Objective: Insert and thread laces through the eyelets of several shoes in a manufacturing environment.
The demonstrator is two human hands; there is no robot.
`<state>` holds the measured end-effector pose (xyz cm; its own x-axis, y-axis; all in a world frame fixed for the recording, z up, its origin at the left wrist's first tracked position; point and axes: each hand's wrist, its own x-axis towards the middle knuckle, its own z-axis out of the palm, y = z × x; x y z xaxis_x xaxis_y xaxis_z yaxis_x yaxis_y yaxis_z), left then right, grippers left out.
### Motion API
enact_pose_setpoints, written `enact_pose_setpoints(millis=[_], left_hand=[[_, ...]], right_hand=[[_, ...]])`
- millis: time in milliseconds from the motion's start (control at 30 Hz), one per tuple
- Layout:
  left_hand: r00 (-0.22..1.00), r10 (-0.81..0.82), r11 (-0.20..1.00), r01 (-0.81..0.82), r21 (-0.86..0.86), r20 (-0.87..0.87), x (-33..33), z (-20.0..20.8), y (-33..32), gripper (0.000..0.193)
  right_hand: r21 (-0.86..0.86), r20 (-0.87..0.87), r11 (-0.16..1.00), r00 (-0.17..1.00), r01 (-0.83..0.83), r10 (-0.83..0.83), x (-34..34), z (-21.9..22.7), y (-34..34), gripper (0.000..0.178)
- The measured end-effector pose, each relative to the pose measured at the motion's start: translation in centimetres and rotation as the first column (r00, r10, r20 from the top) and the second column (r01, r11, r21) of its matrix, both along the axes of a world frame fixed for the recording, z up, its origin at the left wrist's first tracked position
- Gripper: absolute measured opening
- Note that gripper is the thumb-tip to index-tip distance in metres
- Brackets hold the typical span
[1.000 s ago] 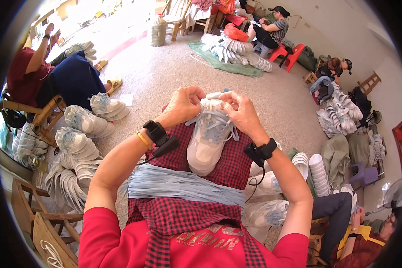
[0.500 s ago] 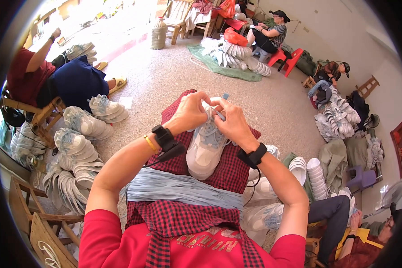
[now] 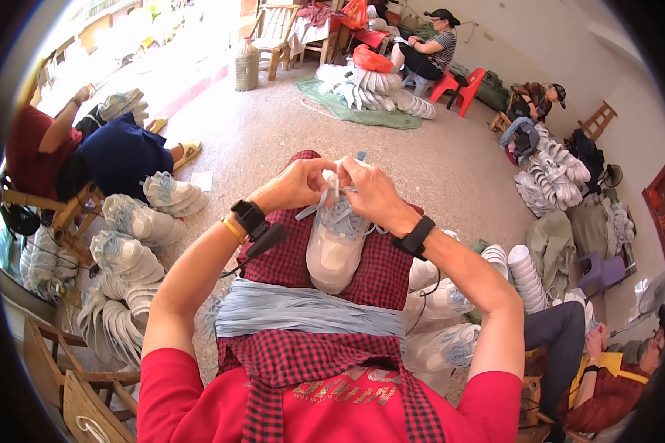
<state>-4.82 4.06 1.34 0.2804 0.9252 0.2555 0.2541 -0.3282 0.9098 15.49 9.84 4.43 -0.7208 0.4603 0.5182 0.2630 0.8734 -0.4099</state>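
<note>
A white sneaker [image 3: 334, 255] lies on the red-and-black checked cloth [image 3: 284, 240] over my lap, its toe toward me. Light blue shoelace [image 3: 340, 214] crosses its upper. At the ankle end of the shoe, my left hand [image 3: 301, 184] is closed in a pinch on the lace, and a loose lace end hangs below its fingers. Close beside it, my right hand [image 3: 373, 196] also pinches the lace, knuckles up; its fingertips are partly hidden. Across my lap nearer my body stretches a thick bundle of pale blue laces [image 3: 310, 308].
Stacks of white sneakers [image 3: 125, 255] stand on the floor at my left, and more sneakers [image 3: 443, 347] lie at my right. A wooden chair [image 3: 89, 384] is at lower left. Co-workers sit around, one in dark blue [image 3: 122, 151] at left. A shoe pile rests on a green sheet [image 3: 391, 117].
My left hand has shifted slightly left and its fingers have come lower, with a lace end now hanging beside the shoe. My right hand has turned, its fingers moving to the shoe's opening.
</note>
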Motion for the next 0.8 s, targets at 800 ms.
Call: enact_pose_setpoints(millis=[800], left_hand=[[0.957,0.277,0.961,-0.276,0.021,-0.085,-1.7,-0.6,-0.4,0.042]], right_hand=[[0.082,-0.192,0.988,0.975,0.134,-0.116,2.0,-2.4,2.7,0.026]])
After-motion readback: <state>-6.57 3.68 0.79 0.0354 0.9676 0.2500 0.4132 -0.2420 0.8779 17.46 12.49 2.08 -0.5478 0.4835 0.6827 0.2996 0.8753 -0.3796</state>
